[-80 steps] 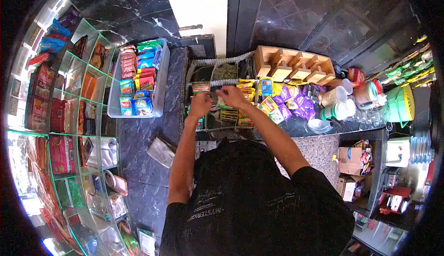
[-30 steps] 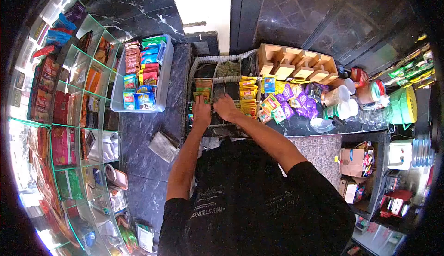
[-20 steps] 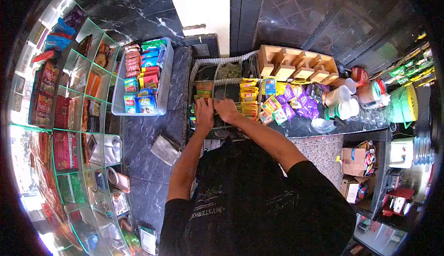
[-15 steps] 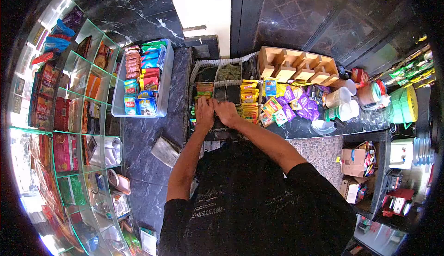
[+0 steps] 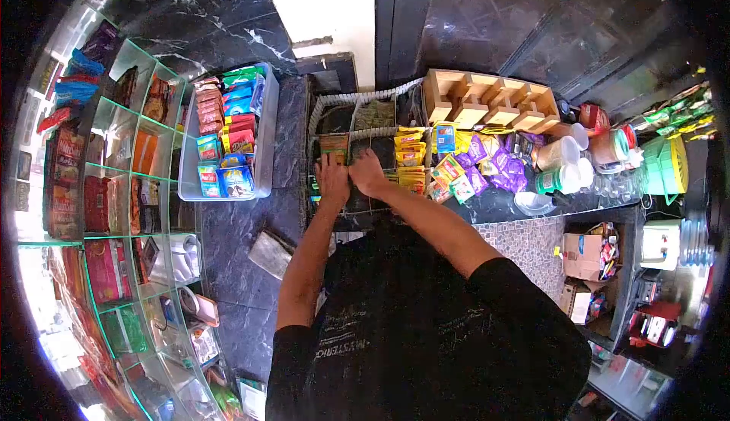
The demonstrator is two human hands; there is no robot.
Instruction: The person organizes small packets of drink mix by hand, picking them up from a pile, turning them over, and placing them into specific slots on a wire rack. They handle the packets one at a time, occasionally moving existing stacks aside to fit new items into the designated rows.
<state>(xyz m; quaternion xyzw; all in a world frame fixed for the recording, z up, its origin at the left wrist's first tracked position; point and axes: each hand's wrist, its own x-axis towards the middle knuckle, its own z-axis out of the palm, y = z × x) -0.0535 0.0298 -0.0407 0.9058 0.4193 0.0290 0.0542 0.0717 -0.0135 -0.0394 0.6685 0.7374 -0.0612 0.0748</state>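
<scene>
My left hand (image 5: 332,179) and my right hand (image 5: 367,174) lie side by side inside a wire basket (image 5: 357,99) on the dark counter. Both press down on a row of small sachets in the basket's near part. Orange-green sachets (image 5: 333,146) stand just beyond my left fingers, and yellow sachets (image 5: 411,144) stand right of my right hand. What lies under the fingers is hidden by the hands, so I cannot tell if either hand grips a sachet.
A clear plastic tub (image 5: 266,144) of coloured packets stands to the left. A wooden divider box (image 5: 487,102) sits behind purple sachets (image 5: 487,159). Plastic jars (image 5: 559,163) and a green basket (image 5: 661,166) are at right. Glass shelves (image 5: 129,178) curve along the left.
Earlier both hands were raised, pinching something small above the basket. They have since dropped into the basket's near part and stay pressed together on the sachets there.
</scene>
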